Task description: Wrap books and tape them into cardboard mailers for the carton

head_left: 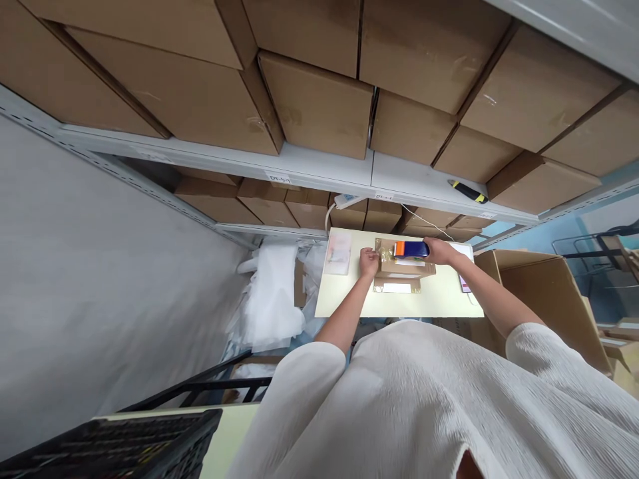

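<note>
A brown cardboard box rests on the pale yellow table, with shiny clear tape across its left end. My left hand is at the box's left end, its fingers curled against that edge. In my right hand is a blue and orange tape dispenser, lying over the top of the box. A second taped box with a white label shows just in front of the first; how the two sit together is partly hidden.
A pinkish packet lies at the table's left, a phone at its right. Shelves of cartons rise behind, with a yellow-black cutter on one ledge. White wrapping hangs left; a large open carton stands right.
</note>
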A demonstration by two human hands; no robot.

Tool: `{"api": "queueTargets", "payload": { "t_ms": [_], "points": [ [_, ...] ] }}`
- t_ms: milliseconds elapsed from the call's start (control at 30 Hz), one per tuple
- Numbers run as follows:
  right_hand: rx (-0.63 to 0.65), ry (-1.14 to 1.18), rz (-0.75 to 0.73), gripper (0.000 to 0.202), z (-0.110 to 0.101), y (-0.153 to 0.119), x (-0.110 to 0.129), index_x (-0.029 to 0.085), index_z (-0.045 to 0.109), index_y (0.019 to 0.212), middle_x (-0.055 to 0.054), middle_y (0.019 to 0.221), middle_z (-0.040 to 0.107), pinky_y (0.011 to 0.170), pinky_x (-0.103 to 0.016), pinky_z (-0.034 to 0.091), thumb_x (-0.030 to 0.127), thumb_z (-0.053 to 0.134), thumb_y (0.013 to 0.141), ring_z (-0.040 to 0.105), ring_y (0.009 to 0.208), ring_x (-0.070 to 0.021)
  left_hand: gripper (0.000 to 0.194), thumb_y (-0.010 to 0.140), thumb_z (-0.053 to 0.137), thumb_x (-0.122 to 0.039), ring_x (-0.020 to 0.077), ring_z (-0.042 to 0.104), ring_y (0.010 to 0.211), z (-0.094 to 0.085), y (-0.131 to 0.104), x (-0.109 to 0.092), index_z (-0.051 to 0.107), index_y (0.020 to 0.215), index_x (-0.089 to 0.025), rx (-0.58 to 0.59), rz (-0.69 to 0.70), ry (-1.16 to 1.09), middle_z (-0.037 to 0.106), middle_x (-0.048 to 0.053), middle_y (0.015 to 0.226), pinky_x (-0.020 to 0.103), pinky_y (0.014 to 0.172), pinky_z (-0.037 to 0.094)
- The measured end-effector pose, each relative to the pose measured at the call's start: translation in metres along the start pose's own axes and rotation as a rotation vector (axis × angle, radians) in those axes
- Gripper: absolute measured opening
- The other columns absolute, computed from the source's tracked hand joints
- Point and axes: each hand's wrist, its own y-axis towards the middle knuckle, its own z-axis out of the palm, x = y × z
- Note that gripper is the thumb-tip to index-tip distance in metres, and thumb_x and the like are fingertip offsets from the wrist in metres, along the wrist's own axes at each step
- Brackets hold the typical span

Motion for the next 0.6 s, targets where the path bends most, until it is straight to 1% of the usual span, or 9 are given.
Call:
{"api": "queueTargets", "payload": {
  "t_ms": [133,200,267,333,400,467,533,600],
  "points": [
    [0.022,-0.018,0.008,0.034,-0.001,-0.002,0.002,0.023,0.066,0.112,-0.011,0.115,0.08,0.071,-0.03,0.046,0.03,0.086,0.085,0.073,0.098,-0.0277,0.036,0.091,0.074,-0.009,0.0231,0.077,0.099,0.002,-0.003,-0.002,0.059,0.121,-0.022,0.001,0.009,0.097,0.076,0.003,0.096,0.037,0.099,0.057],
    [0.023,-0.026,0.004,0.034,-0.001,-0.002,0.003,0.023,0.065,0.112,-0.011,0.117,0.08,0.072,-0.029,0.047,0.031,0.085,0.086,0.073,0.1,-0.0278,0.039,0.09,0.075,-0.008,0.0239,0.077,0.104,0.003,-0.003,-0.004,0.06,0.123,-0.022,-0.031,0.018,0.151,0.077,0.006,0.106,0.037,0.101,0.057],
    [0.024,-0.03,-0.004,0.033,-0.001,-0.002,0.002,0.023,0.065,0.113,-0.011,0.118,0.08,0.074,-0.03,0.047,0.031,0.085,0.087,0.073,0.101,-0.0279,0.043,0.087,0.076,-0.006,0.0231,0.075,0.109,0.005,-0.003,-0.004,0.061,0.125,-0.022,-0.08,0.054,0.184,0.075,0.01,0.12,0.037,0.103,0.057],
    [0.026,-0.033,-0.007,0.032,0.0,-0.002,0.002,0.023,0.065,0.113,-0.011,0.118,0.08,0.074,-0.03,0.047,0.031,0.084,0.088,0.073,0.1,-0.0276,0.043,0.087,0.073,-0.003,0.0209,0.074,0.109,0.006,-0.004,-0.003,0.064,0.124,-0.022,-0.084,0.116,0.169,0.073,0.01,0.125,0.036,0.102,0.058],
    [0.023,-0.037,-0.008,0.032,0.001,-0.002,0.001,0.022,0.064,0.113,-0.011,0.118,0.08,0.074,-0.03,0.047,0.033,0.083,0.09,0.073,0.099,-0.027,0.038,0.089,0.066,-0.002,0.019,0.075,0.107,0.005,-0.006,-0.001,0.067,0.122,-0.022,-0.013,0.192,0.118,0.075,0.008,0.121,0.034,0.1,0.06],
    [0.016,-0.039,-0.012,0.031,0.003,-0.002,-0.001,0.022,0.064,0.113,-0.011,0.117,0.079,0.075,-0.029,0.047,0.034,0.083,0.091,0.073,0.099,-0.0268,0.038,0.092,0.059,-0.002,0.019,0.077,0.108,0.0,-0.01,0.002,0.071,0.122,-0.022,0.072,0.251,0.088,0.078,0.008,0.119,0.035,0.102,0.061],
    [0.011,-0.039,-0.015,0.032,0.005,-0.002,-0.003,0.022,0.065,0.113,-0.012,0.118,0.079,0.076,-0.03,0.047,0.034,0.083,0.091,0.073,0.1,-0.0271,0.042,0.094,0.056,-0.004,0.0209,0.078,0.112,-0.007,-0.015,0.003,0.072,0.127,-0.021,0.128,0.258,0.126,0.08,0.009,0.122,0.039,0.107,0.061],
    [0.006,-0.032,-0.014,0.032,0.007,-0.001,-0.004,0.021,0.065,0.113,-0.012,0.118,0.079,0.077,-0.03,0.048,0.033,0.083,0.09,0.073,0.1,-0.0273,0.048,0.095,0.055,-0.005,0.024,0.077,0.119,-0.014,-0.019,0.0,0.071,0.137,-0.022,0.15,0.27,0.22,0.08,0.01,0.13,0.043,0.112,0.06]
  ]
}}
